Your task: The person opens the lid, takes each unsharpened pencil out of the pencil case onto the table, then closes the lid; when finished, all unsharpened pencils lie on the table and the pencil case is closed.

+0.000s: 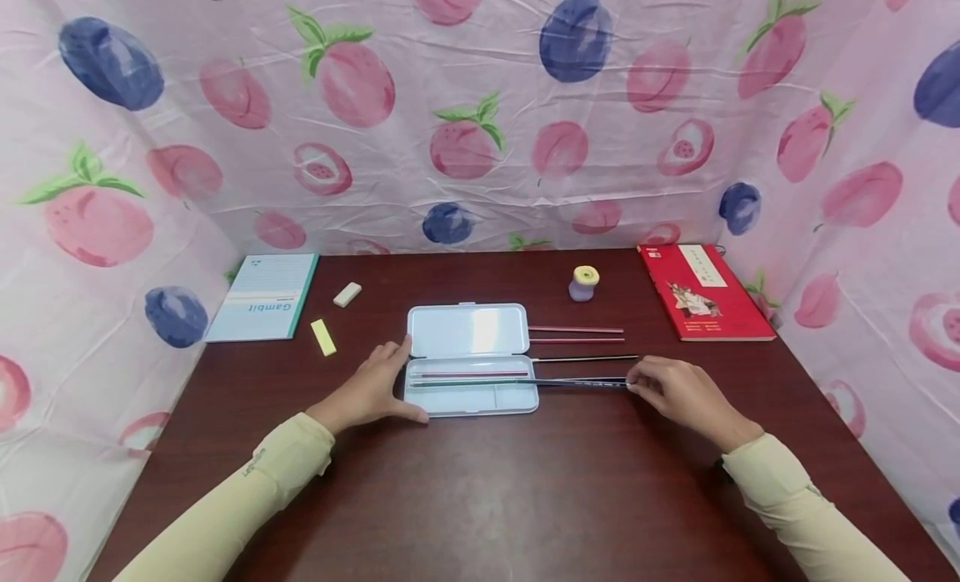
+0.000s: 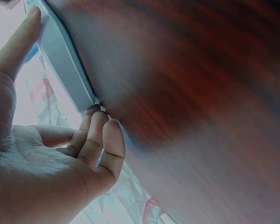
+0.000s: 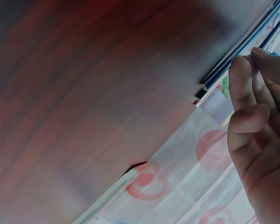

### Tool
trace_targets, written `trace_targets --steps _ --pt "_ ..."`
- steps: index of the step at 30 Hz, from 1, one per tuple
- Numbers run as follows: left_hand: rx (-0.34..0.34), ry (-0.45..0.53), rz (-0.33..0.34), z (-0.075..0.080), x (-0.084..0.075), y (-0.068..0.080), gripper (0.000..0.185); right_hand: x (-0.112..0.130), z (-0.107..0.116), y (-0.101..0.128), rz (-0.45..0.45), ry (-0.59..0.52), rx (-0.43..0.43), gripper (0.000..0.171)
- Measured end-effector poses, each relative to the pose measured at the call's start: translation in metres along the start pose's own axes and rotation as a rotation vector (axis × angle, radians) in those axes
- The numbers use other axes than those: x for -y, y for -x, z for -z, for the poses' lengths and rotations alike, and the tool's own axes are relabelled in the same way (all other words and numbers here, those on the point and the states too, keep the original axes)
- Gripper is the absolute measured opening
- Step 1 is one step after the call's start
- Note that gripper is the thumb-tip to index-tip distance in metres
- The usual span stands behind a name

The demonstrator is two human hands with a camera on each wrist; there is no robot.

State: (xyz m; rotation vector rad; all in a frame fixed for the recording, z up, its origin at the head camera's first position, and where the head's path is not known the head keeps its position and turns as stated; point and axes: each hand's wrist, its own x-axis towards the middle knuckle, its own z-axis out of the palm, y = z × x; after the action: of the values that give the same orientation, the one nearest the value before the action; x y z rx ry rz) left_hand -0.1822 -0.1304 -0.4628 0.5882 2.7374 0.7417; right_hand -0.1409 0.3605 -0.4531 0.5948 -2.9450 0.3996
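One white case [image 1: 459,401] on red-brown table [image 1: 480,499] (fruit-print cloth [image 1: 510,73] behind).

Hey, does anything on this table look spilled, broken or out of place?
Nothing looks spilled or broken. Slightly odd: the dark pencils at the right hand jut past the right edge of the open case, not lying wholly inside.
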Motion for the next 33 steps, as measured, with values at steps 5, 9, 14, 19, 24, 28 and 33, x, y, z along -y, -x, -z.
trace_targets --steps 5,9,14,19,24,28,33 --pt "0.005 0.007 0.003 0.0 0.0 0.0 0.139 -0.005 0.001 0.003 0.005 0.017 0.0 0.022" --pt "0.001 0.005 -0.002 0.0 0.0 0.0 0.138 -0.011 0.001 0.005 0.001 0.024 0.006 0.022" --pt "0.004 0.012 0.003 0.001 -0.001 0.001 0.139 -0.016 0.003 0.006 -0.022 0.016 0.049 0.021" --pt "0.0 0.011 0.004 0.001 -0.002 0.002 0.138 -0.019 0.005 0.007 -0.029 0.026 0.07 0.02" --pt "-0.001 0.006 0.003 0.001 -0.001 0.001 0.138 -0.022 0.006 0.009 -0.017 0.037 0.068 0.018" --pt "0.001 0.004 -0.001 0.0 -0.001 0.001 0.138 -0.024 0.008 0.01 -0.017 0.046 0.071 0.018" --pt "0.001 0.013 -0.004 0.0 0.0 0.001 0.137 -0.025 0.008 0.01 -0.016 0.05 0.074 0.018"
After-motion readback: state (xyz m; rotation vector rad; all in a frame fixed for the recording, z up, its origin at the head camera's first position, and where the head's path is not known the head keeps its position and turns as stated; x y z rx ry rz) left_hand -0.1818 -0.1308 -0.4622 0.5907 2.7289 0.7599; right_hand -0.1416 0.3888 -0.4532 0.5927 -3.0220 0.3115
